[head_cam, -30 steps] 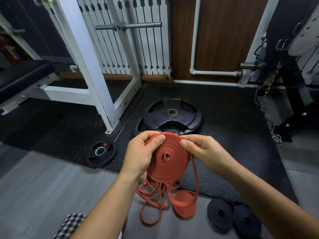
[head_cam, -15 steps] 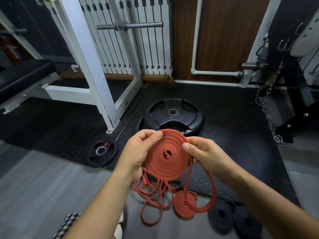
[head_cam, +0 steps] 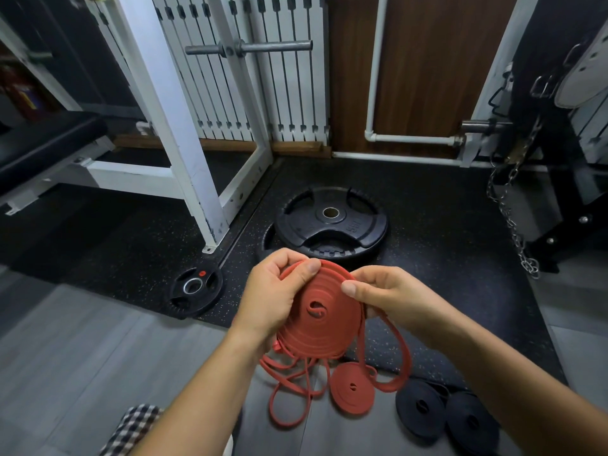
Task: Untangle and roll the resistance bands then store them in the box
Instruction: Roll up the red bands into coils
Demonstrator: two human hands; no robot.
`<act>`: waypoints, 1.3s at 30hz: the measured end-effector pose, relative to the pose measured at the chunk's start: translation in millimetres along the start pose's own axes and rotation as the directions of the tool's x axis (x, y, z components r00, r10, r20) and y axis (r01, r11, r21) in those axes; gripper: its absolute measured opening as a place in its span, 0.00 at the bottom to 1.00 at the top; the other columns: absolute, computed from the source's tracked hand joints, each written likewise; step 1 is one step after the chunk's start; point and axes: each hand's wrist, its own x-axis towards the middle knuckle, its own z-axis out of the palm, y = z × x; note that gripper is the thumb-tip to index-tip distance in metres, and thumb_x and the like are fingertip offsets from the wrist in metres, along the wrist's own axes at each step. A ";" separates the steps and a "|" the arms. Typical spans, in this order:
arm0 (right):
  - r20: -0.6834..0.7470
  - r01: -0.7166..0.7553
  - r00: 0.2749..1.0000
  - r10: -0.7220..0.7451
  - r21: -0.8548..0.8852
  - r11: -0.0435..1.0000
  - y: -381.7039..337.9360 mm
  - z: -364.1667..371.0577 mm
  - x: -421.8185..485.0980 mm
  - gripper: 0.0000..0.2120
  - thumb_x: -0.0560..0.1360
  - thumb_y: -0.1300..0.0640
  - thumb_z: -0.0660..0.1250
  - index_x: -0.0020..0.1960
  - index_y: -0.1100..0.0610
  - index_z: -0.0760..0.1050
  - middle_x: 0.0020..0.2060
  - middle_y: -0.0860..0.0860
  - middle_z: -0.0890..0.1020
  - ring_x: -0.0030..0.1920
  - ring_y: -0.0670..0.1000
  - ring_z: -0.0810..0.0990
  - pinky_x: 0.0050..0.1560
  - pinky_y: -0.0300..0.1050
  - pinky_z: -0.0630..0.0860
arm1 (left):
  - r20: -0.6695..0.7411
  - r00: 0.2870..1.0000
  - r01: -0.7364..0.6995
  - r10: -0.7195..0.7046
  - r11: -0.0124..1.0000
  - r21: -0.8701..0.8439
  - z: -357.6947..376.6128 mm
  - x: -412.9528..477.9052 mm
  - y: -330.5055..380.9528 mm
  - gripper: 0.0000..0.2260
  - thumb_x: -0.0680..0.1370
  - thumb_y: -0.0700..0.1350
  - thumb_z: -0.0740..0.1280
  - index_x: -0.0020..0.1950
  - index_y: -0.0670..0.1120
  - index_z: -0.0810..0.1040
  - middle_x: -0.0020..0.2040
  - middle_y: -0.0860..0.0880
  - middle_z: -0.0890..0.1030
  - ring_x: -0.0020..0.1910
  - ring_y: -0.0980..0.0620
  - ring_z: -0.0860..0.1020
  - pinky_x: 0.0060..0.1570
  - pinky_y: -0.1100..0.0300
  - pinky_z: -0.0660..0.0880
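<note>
Hands grip one flat red rubber band coil (head_cam: 320,312): left hand (head_cam: 274,296) curled round its left edge, right hand (head_cam: 391,296) pinching its right rim. Loose red band loops (head_cam: 296,390) hang below.

**Weight room (gym): identifying fixtures**

Black speckled rubber mat (head_cam: 444,225) beside grey plank floor (head_cam: 65,357). One large black weight plate (head_cam: 330,222), lying flat on another; one small weight plate (head_cam: 195,287) near the mat's edge. White steel rack frame (head_cam: 177,126) with a bare steel peg (head_cam: 273,46). Black padded bench (head_cam: 42,143), far left. Steel chain (head_cam: 513,222) hanging at right. Rolled resistance bands on the floor: one red roll (head_cam: 352,390), two black rolls (head_cam: 421,406).
</note>
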 end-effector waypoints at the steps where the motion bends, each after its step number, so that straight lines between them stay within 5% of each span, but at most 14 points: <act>1: -0.014 0.003 1.000 -0.003 0.006 1.000 -0.1 0.3 -0.1 0.08 0.75 0.55 0.65 0.48 0.58 0.79 0.37 0.50 0.84 0.38 0.45 0.81 0.45 0.44 0.76 | -0.004 1.000 0.018 -0.018 0.999 -0.033 1.0 -0.8 0.5 0.05 0.73 0.41 0.69 0.37 0.45 0.78 0.33 0.49 0.79 0.33 0.54 0.77 0.36 0.61 0.75; 4: -0.004 -0.004 1.000 0.004 -0.015 1.000 -0.8 -2.5 -0.9 0.09 0.75 0.56 0.65 0.49 0.60 0.79 0.38 0.51 0.84 0.39 0.47 0.82 0.45 0.43 0.78 | 0.125 0.986 0.123 -0.113 0.989 -0.081 -1.2 -1.7 2.5 0.03 0.73 0.41 0.68 0.40 0.44 0.78 0.34 0.49 0.80 0.33 0.55 0.77 0.36 0.63 0.75; 7: 0.039 -0.011 0.999 0.014 -0.059 0.998 -0.5 -1.2 -2.0 0.07 0.74 0.57 0.67 0.48 0.60 0.79 0.42 0.56 0.84 0.42 0.51 0.83 0.48 0.45 0.79 | 0.235 0.963 0.124 -0.135 0.990 0.063 -1.8 -2.2 2.1 0.05 0.72 0.43 0.69 0.44 0.42 0.80 0.37 0.48 0.81 0.36 0.55 0.78 0.39 0.64 0.75; 12: 0.040 -0.027 0.999 0.026 0.011 1.000 -3.4 -3.4 -2.8 0.08 0.73 0.57 0.67 0.50 0.60 0.79 0.40 0.54 0.85 0.40 0.50 0.83 0.42 0.39 0.79 | 0.148 0.987 0.055 -0.070 0.993 0.102 -0.1 -1.0 0.8 0.03 0.73 0.41 0.70 0.41 0.43 0.82 0.37 0.48 0.82 0.37 0.55 0.78 0.41 0.60 0.75; 16: 0.022 -0.025 0.999 0.026 -0.050 0.998 -3.8 -11.1 -1.8 0.04 0.73 0.57 0.68 0.46 0.55 0.80 0.39 0.52 0.85 0.42 0.50 0.83 0.50 0.48 0.79 | 0.090 0.996 0.015 -0.025 0.994 0.104 -2.8 -0.6 1.0 0.04 0.73 0.41 0.70 0.38 0.46 0.81 0.34 0.50 0.82 0.35 0.56 0.79 0.40 0.60 0.76; 21: 0.007 -0.031 0.999 0.031 0.056 0.998 -4.4 -11.3 -2.1 0.04 0.72 0.57 0.68 0.44 0.55 0.82 0.36 0.51 0.85 0.36 0.45 0.82 0.39 0.36 0.78 | 0.058 0.998 -0.021 0.016 0.995 0.096 -1.9 -0.9 0.9 0.03 0.73 0.41 0.70 0.39 0.46 0.81 0.35 0.50 0.82 0.36 0.55 0.79 0.41 0.59 0.76; 29: -0.064 -0.017 0.998 0.026 0.145 0.989 4.7 5.6 -2.1 0.08 0.77 0.56 0.62 0.47 0.54 0.80 0.40 0.54 0.84 0.40 0.46 0.81 0.39 0.33 0.76 | -0.235 0.972 -0.039 0.020 0.996 -0.079 -3.4 5.9 0.7 0.06 0.75 0.40 0.68 0.39 0.47 0.81 0.37 0.47 0.82 0.38 0.50 0.79 0.43 0.52 0.77; 34: -0.152 0.058 0.988 -0.024 0.221 0.974 8.3 27.0 -2.1 0.10 0.80 0.57 0.58 0.57 0.52 0.76 0.47 0.51 0.84 0.50 0.52 0.83 0.54 0.54 0.77 | -0.361 0.931 -0.030 -0.052 0.976 -0.216 5.8 4.5 -4.6 0.05 0.76 0.41 0.67 0.41 0.46 0.80 0.40 0.44 0.82 0.41 0.47 0.79 0.51 0.47 0.77; 39: -0.233 0.117 0.971 -0.051 0.279 0.953 10.4 33.7 0.3 0.12 0.80 0.60 0.56 0.55 0.50 0.76 0.48 0.52 0.84 0.50 0.51 0.83 0.54 0.50 0.79 | -0.330 0.931 0.044 -0.158 0.944 -0.328 13.4 -2.3 -10.5 0.06 0.76 0.44 0.66 0.40 0.45 0.78 0.40 0.44 0.81 0.42 0.46 0.79 0.51 0.46 0.76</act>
